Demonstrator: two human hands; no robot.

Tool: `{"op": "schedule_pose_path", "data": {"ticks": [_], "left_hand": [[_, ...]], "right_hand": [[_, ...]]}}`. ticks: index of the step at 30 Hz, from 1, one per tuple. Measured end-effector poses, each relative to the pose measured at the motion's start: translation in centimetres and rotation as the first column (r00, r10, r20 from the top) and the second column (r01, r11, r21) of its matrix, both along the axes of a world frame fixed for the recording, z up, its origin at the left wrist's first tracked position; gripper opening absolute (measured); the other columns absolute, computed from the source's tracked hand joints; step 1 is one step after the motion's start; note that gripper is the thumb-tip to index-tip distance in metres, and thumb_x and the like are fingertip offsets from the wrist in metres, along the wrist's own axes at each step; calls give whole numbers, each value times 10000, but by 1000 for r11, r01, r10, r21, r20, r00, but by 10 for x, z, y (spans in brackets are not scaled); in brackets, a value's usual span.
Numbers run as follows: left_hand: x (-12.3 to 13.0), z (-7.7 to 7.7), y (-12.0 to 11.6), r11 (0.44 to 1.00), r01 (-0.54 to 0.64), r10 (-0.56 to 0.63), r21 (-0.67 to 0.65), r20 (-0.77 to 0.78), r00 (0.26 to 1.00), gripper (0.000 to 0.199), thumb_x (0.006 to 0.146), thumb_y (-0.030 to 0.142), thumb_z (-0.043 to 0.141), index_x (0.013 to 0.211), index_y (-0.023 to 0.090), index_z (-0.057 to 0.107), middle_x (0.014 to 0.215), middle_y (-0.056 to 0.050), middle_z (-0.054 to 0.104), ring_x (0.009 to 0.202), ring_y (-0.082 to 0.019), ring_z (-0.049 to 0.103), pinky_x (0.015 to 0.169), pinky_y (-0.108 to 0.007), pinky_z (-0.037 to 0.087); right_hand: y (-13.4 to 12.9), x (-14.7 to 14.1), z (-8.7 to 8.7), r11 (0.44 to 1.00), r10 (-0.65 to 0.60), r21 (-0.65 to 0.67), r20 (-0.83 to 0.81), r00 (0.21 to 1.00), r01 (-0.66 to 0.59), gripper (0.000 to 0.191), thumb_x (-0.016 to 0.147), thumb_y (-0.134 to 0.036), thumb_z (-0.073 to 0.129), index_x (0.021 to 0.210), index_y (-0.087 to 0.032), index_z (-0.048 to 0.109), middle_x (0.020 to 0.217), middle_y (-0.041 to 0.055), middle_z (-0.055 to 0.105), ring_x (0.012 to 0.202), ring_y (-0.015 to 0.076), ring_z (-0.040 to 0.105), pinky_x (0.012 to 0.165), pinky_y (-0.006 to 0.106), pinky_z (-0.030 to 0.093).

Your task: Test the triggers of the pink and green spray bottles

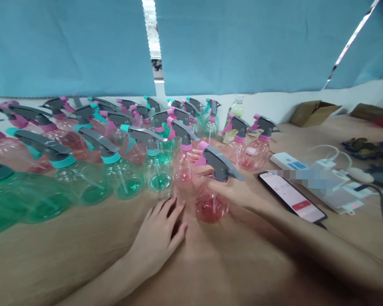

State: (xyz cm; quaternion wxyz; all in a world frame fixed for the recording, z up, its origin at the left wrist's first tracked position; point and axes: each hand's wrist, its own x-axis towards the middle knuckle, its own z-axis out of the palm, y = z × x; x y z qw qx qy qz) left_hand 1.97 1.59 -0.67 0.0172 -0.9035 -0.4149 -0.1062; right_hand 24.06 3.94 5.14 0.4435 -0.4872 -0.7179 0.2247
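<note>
I have my right hand (233, 191) at the neck of a pink trigger spray bottle (212, 206) mid-table; I can't tell whether that grip is closed. My left hand (155, 236) rests open on the table (83, 238), holding nothing. Other spray bottles (123, 182) crowd toward the table's far edge, mostly left; a smartphone (290, 195) lies right.

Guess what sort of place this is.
Probably a workshop or assembly table, though I can't be certain: many similar spray bottles crowd it, beside a phone and power strip.
</note>
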Motion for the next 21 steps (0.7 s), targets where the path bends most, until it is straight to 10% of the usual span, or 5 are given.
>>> {"op": "schedule_pose_path", "data": {"ticks": [21], "left_hand": [[0, -1, 0, 1000, 1, -1, 6, 5, 1000, 405, 931, 343, 424, 1270, 147, 529, 1323, -144, 513, 1204, -322, 448, 910, -489, 430]], "right_hand": [[-1, -2, 5, 999, -42, 0, 8, 999, 42, 402, 648, -176, 496, 1018, -301, 589, 692, -19, 574, 641, 183, 550, 582, 326, 476]]}}
